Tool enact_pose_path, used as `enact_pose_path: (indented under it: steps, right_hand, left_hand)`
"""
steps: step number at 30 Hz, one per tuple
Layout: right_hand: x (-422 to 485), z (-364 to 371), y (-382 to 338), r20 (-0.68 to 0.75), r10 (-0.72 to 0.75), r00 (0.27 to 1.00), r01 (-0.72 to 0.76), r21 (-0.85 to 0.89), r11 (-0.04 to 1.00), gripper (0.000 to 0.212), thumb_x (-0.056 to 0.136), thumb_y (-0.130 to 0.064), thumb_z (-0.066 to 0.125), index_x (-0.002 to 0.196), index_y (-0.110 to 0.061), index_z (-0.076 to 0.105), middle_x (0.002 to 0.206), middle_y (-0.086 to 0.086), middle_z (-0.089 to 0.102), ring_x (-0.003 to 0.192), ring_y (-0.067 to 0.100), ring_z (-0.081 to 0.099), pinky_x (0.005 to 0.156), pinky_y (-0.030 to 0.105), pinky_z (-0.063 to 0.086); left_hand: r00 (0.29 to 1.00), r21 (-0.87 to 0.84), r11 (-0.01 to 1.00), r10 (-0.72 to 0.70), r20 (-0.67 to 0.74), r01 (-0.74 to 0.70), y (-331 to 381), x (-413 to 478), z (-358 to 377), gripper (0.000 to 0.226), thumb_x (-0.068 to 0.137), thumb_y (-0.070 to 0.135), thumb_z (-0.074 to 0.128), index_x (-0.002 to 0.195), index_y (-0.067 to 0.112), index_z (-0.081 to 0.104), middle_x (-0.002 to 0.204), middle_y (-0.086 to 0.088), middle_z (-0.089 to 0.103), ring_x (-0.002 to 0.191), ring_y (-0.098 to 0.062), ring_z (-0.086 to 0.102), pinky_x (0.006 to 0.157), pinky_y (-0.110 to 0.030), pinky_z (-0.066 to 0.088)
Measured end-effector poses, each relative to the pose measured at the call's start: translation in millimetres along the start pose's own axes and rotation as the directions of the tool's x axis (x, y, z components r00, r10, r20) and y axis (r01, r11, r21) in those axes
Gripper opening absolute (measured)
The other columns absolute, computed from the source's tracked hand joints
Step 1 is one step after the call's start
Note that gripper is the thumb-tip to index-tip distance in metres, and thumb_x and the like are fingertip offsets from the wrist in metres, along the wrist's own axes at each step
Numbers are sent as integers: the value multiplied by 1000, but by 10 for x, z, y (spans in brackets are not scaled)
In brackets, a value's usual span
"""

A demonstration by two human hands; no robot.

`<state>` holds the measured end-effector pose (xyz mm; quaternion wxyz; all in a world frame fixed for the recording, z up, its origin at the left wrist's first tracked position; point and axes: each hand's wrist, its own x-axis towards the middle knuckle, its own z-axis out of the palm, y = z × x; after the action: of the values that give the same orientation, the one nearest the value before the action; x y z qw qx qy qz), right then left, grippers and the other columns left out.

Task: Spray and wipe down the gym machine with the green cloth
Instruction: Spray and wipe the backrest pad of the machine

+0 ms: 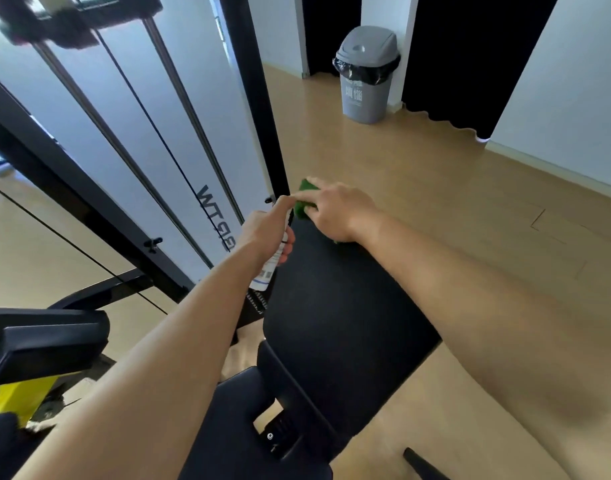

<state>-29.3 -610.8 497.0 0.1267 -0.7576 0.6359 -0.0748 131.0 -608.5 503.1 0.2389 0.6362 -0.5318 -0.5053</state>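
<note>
Gripping a white spray bottle (274, 261), the left hand (266, 226) has its fingers curled round it. The bottle's long axis slants from its base near the wrist up toward the far end of the black pad (338, 306). There the right hand (335, 211) presses the green cloth (306, 188) down, fingers together and laid fairly flat over it.

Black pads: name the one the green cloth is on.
The long middle pad: the right hand presses the green cloth on its far end. The near seat pad and the left pad have no cloth.
</note>
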Motion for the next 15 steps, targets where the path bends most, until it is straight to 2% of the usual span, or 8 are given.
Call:
enact_pose_path:
  steps: [2,6,9,12,15]
  right_hand:
    - [-430,82,113,-40,-64,997,62,-31,998,41,104,-34,44,142,-47,51,169,-8,16,149,28,31,113,45,39]
    - [-834,185,352,-40,-188,981,180,-157,971,37,100,-26,56,131,-44,63,166,-9,24,152,29,26,108,52,46]
    - [-384,64,217,10,-154,988,154,-129,980,40,103,-27,52,139,-44,57,168,-12,16,149,29,29,114,48,39]
    - [46,-11,-22,26,-78,997,81,-111,990,43,106,-30,47,146,-44,49,169,-8,13,150,29,27,117,41,31]
    - [-51,-19,-32,-9,-28,1000,27,-100,995,44,106,-31,47,148,-43,46,169,-3,15,150,30,29,117,41,30]
  left_hand:
    - [1000,-17,1000,-9,6,9,-9,-18,13,62,95,62,52,68,7,62,58,-9,60,44,-22,51,51,-27,44]
    - [999,-85,996,-16,40,19,-42,-47,12,63,96,60,53,61,8,60,51,-8,57,43,-22,49,54,-27,44]
    - [999,-114,993,-9,48,14,-126,-61,-29,61,96,61,53,64,9,61,53,-7,58,44,-21,51,54,-28,46]
    - [999,-137,990,-11,31,15,-189,-103,-30,61,95,61,53,64,9,61,53,-6,59,43,-20,50,51,-27,46]
    - [999,-125,992,-12,35,17,-182,-164,7,60,95,61,54,64,10,61,53,-5,59,43,-20,50,51,-27,46]
